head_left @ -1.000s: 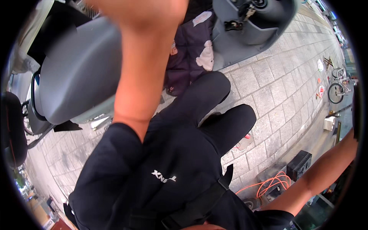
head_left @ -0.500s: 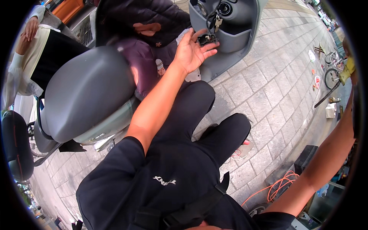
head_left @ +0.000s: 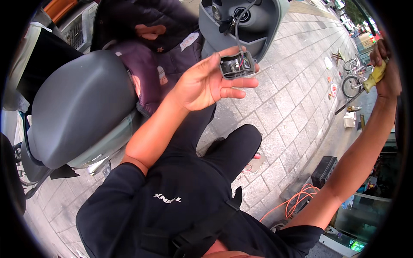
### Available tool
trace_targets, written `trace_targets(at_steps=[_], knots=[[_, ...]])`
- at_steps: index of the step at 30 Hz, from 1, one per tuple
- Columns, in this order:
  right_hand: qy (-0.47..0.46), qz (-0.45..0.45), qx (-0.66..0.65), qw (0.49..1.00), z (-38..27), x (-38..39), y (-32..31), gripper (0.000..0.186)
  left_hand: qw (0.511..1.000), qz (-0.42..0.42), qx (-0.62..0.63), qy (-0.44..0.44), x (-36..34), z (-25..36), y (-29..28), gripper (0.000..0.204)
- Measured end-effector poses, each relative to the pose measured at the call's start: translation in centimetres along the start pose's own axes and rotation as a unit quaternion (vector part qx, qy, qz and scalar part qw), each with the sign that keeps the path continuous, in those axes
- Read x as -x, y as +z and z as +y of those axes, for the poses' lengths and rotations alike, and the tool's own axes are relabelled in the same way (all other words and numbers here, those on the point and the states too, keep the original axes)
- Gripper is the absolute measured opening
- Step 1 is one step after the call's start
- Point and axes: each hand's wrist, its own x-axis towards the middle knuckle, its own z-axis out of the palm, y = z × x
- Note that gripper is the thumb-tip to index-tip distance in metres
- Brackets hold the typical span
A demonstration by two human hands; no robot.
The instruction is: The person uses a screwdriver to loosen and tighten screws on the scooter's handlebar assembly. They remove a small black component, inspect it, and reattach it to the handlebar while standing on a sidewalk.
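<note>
My left hand (head_left: pixel 202 81) is raised in front of the scooter, holding an opened black handlebar switch housing (head_left: pixel 237 65) between thumb and fingers. Its inner side faces up, showing small metal contacts and thin coloured wires. From the housing a grey cable (head_left: pixel 238 32) runs up toward the scooter's front panel (head_left: pixel 264 32). Off to the far right, my right hand (head_left: pixel 384 64) is closed around the yellow handle of a screwdriver (head_left: pixel 373 81), whose dark shaft points down and left. Part of that hand falls into the dark rim of the picture.
The scooter's grey seat (head_left: pixel 81 107) is at left, beside a quilted purple cover (head_left: pixel 146 56). An orange cable (head_left: pixel 297 200) lies coiled near a black box (head_left: pixel 324 170) on the paving (head_left: pixel 284 124). A bicycle (head_left: pixel 352 84) stands farther right.
My left hand has come nearer and to the right with the switch housing, whose inside now shows better. My right hand with the screwdriver has come further into view.
</note>
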Motion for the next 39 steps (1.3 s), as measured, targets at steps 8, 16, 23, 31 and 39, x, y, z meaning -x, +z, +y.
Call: trace_targets(at_steps=[8, 16, 23, 31, 39], knots=[[0.033, 0.032, -0.027, 0.999, -0.3, 0.1, 0.5, 0.038, 0.997, -0.028, -0.075, 0.017, -0.7, 0.0, 0.8, 0.077], [0.056, 0.055, 0.001, 0.997, -2.0, 0.7, 1.1, 0.048, 0.986, -0.035, -0.154, 0.058, -2.7, -0.3, 1.1, 0.090], [0.001, 0.057, 0.055, 0.997, -3.5, 0.2, 2.3, 0.048, 0.972, -0.072, -0.197, 0.110, -7.6, 2.1, 6.5, 0.099], [0.047, -0.020, -0.024, 0.998, -1.8, 0.1, 0.3, 0.039, 0.930, -0.120, -0.267, 0.222, -15.9, 5.3, 11.1, 0.084], [0.084, -0.044, -0.025, 0.995, -2.2, -0.8, -0.3, 0.033, 0.895, -0.042, -0.372, 0.242, -19.4, 3.7, 12.0, 0.077]])
